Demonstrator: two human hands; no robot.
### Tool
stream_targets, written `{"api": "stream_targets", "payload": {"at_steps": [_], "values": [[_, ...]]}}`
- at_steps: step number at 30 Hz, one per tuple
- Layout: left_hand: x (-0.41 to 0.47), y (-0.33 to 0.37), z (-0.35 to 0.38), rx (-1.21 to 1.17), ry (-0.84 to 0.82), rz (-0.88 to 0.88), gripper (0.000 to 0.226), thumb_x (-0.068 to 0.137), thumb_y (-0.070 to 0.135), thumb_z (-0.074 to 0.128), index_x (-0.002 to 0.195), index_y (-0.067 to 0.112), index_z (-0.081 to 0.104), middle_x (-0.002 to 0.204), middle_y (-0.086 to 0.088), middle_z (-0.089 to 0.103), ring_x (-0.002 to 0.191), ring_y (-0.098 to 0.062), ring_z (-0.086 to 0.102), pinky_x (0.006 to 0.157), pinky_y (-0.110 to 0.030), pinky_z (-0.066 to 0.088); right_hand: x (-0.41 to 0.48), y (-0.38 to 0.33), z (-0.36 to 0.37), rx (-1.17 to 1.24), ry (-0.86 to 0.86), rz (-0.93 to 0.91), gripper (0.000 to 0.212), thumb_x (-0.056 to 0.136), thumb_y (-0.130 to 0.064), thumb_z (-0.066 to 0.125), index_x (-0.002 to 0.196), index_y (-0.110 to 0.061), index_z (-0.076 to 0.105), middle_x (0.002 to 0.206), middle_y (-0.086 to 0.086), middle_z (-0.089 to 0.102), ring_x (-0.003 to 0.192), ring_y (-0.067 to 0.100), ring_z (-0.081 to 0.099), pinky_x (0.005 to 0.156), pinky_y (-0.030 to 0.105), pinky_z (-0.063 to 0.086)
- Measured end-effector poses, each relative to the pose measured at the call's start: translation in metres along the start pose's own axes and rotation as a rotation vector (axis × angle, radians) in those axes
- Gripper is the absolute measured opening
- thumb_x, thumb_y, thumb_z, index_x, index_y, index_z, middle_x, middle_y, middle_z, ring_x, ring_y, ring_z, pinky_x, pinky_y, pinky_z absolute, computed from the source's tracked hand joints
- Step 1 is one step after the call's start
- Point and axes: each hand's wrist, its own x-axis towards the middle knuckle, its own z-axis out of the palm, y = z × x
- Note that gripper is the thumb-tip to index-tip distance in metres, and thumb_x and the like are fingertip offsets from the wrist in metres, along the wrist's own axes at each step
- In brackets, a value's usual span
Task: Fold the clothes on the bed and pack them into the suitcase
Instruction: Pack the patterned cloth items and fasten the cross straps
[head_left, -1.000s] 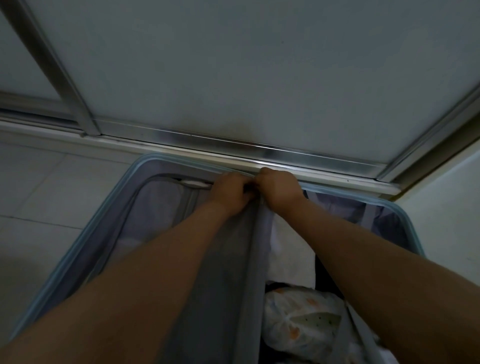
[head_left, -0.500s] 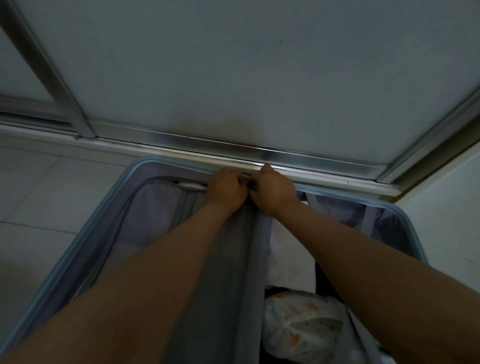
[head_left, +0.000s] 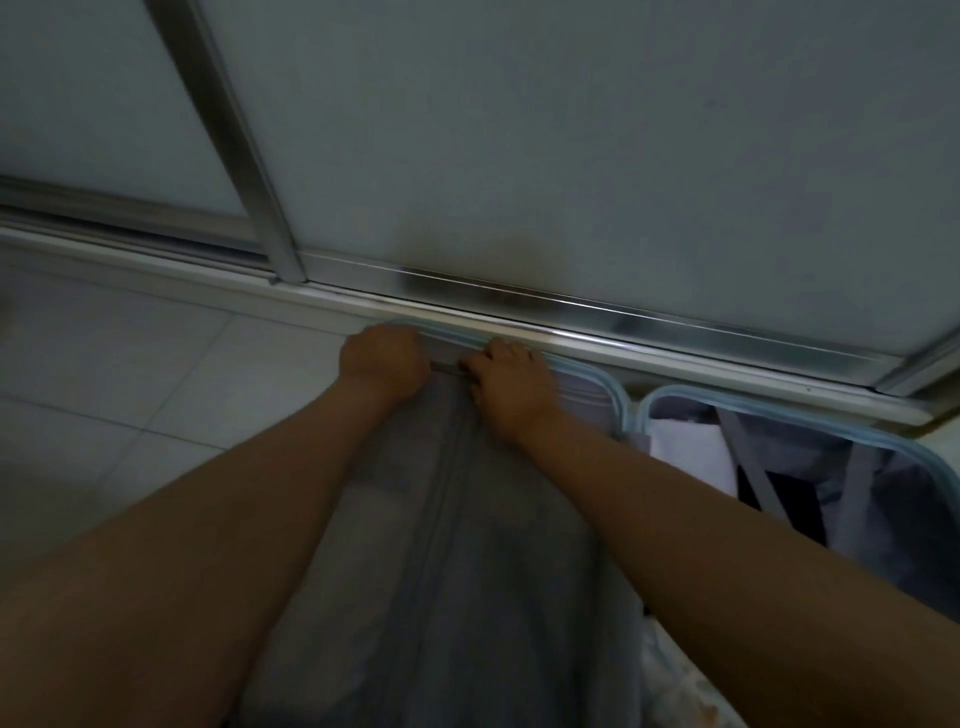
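since half a second ago the two hands have drawn apart along the far rim of the suitcase (head_left: 618, 387), and the view has swung left. the suitcase lies open on the floor, its two pale blue-rimmed halves side by side. a grey divider panel (head_left: 467, 545) covers the left half. the left hand (head_left: 382, 364) is clenched on the panel's far edge, and the right hand (head_left: 511, 387) grips the same edge just beside it, fingers curled down. a dark zip line (head_left: 445, 368) shows between them; whether a pull is held, i cannot tell. folded clothes (head_left: 685, 452), white and dark, lie in the right half under grey straps (head_left: 748, 462). to zip well, one hand should probably keep the fabric taut while the other draws smoothly round the corner, catching no cloth. beyond the suitcase runs a metal door track (head_left: 571, 306) below frosted panels (head_left: 571, 156). left of the suitcase are pale floor tiles (head_left: 130, 374). the light is dim.
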Motion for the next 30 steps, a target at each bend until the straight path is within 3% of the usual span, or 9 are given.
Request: {"api": "stream_targets", "payload": {"at_steps": [2, 6, 11, 14, 16, 19, 22, 27, 30], "values": [[-0.001, -0.022, -0.005, 0.042, -0.012, -0.057, 0.033, 0.092, 0.03, 0.05, 0.114, 0.01, 0.065, 0.118, -0.017, 0.065, 0.109, -0.036, 0.06, 0.092, -0.04, 0.046, 0.009, -0.013, -0.001, 0.031, -0.01, -0.007, 0.04, 0.094, -0.035, 0.054, 0.131, -0.022, 0.057, 0.127, 0.012, 0.053, 0.12, 0.033, 0.047, 0.097, 0.039, 0.036], [-0.01, -0.045, -0.012, -0.092, -0.087, -0.057, 0.033, 0.091, 0.033, 0.052, 0.107, 0.009, 0.068, 0.112, -0.016, 0.067, 0.105, -0.035, 0.061, 0.085, -0.038, 0.048, 0.025, -0.054, -0.004, 0.216, -0.053, -0.023, 0.042, 0.084, -0.048, 0.066, 0.114, -0.019, 0.066, 0.115, 0.011, 0.065, 0.107, 0.031, 0.061, 0.088, 0.037, 0.05], [-0.018, -0.062, -0.019, -0.217, -0.142, 0.002, 0.026, 0.091, 0.028, 0.054, 0.107, 0.016, 0.072, 0.114, -0.014, 0.068, 0.105, -0.032, 0.062, 0.089, -0.035, 0.049, 0.044, -0.1, 0.003, 0.229, -0.024, 0.021, 0.025, 0.092, -0.03, 0.057, 0.107, -0.017, 0.072, 0.108, 0.012, 0.071, 0.101, 0.031, 0.066, 0.082, 0.034, 0.05], [-0.024, -0.075, -0.018, -0.321, -0.038, 0.031, 0.023, 0.091, 0.022, 0.056, 0.109, 0.014, 0.069, 0.113, -0.019, 0.063, 0.107, -0.035, 0.058, 0.089, -0.038, 0.049, 0.049, -0.103, 0.007, 0.272, -0.022, 0.079, 0.023, 0.093, -0.025, 0.057, 0.104, -0.015, 0.075, 0.108, 0.013, 0.071, 0.101, 0.032, 0.066, 0.083, 0.034, 0.049], [-0.035, -0.084, -0.013, -0.35, 0.056, 0.019, 0.031, 0.091, 0.021, 0.058, 0.121, 0.013, 0.06, 0.121, -0.02, 0.053, 0.115, -0.036, 0.05, 0.094, -0.041, 0.046, 0.05, -0.103, 0.01, 0.309, -0.005, 0.109, 0.023, 0.092, -0.026, 0.058, 0.102, -0.015, 0.076, 0.107, 0.013, 0.072, 0.1, 0.032, 0.066, 0.084, 0.034, 0.049], [-0.054, -0.098, 0.0, -0.407, -0.065, -0.022, 0.05, 0.095, 0.031, 0.056, 0.139, 0.011, 0.043, 0.135, -0.016, 0.045, 0.125, -0.034, 0.046, 0.102, -0.042, 0.042, 0.048, -0.105, 0.012, 0.39, 0.029, 0.262, 0.026, 0.088, -0.029, 0.061, 0.1, -0.01, 0.075, 0.106, 0.015, 0.071, 0.1, 0.033, 0.066, 0.082, 0.035, 0.05], [-0.073, -0.105, 0.008, -0.526, -0.168, 0.047, 0.039, 0.097, 0.034, 0.051, 0.129, 0.012, 0.049, 0.125, -0.013, 0.06, 0.114, -0.031, 0.059, 0.092, -0.034, 0.047, 0.041, -0.114, 0.011, 0.451, 0.032, 0.368, 0.026, 0.087, -0.022, 0.06, 0.097, -0.002, 0.074, 0.104, 0.019, 0.071, 0.1, 0.035, 0.065, 0.081, 0.034, 0.051], [-0.084, -0.099, -0.003, -0.584, -0.176, -0.057, 0.039, 0.1, 0.035, 0.044, 0.134, 0.017, 0.049, 0.132, -0.004, 0.057, 0.116, -0.023, 0.055, 0.09, -0.027, 0.04, 0.022, -0.127, 0.008, 0.497, 0.003, 0.341, 0.018, 0.085, -0.019, 0.062, 0.091, -0.007, 0.073, 0.096, 0.015, 0.072, 0.092, 0.031, 0.067, 0.074, 0.03, 0.049], [-0.095, -0.101, -0.011, -0.579, -0.133, -0.074, 0.032, 0.099, 0.024, 0.047, 0.128, 0.014, 0.056, 0.127, -0.009, 0.062, 0.113, -0.027, 0.058, 0.087, -0.026, 0.041, 0.005, -0.144, 0.004, 0.448, -0.166, 0.166, 0.016, 0.085, -0.021, 0.064, 0.096, -0.014, 0.073, 0.097, 0.012, 0.072, 0.091, 0.03, 0.068, 0.073, 0.029, 0.048]]}}
